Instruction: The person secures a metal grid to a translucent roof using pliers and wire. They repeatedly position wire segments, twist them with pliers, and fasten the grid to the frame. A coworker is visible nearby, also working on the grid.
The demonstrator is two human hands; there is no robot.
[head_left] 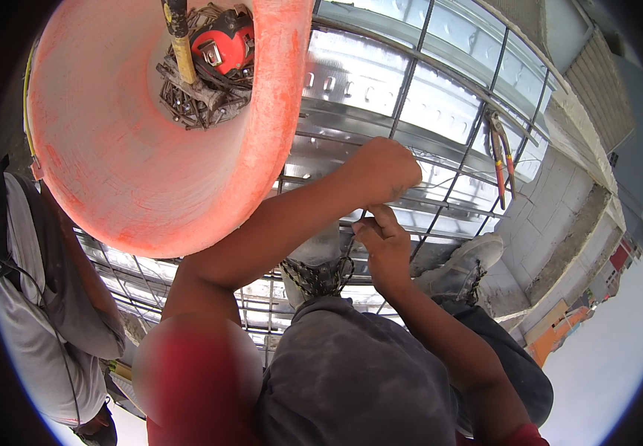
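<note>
My left hand (382, 172) is closed in a fist over the steel bar mesh (408, 74), its back turned up and its fingers hidden beneath. Just below it my right hand (387, 249) is closed in a pinch, thumb against the fingers, beside a mesh bar. What either hand grips is too small or too covered to make out. A thin wire (448, 177) runs off to the right of the left hand. Pliers (500, 160) with red and yellow handles lie on the mesh, farther right. My left forearm passes along the lower edge of a large orange bucket (271, 111).
Inside the bucket are a red tape measure (233, 43), a yellow-handled tool (181, 52) and many nails or wire pieces (202, 104). Shiny corrugated metal decking (351, 63) lies under the mesh. A block wall (559, 175) borders the right. Another person (53, 297) is at left.
</note>
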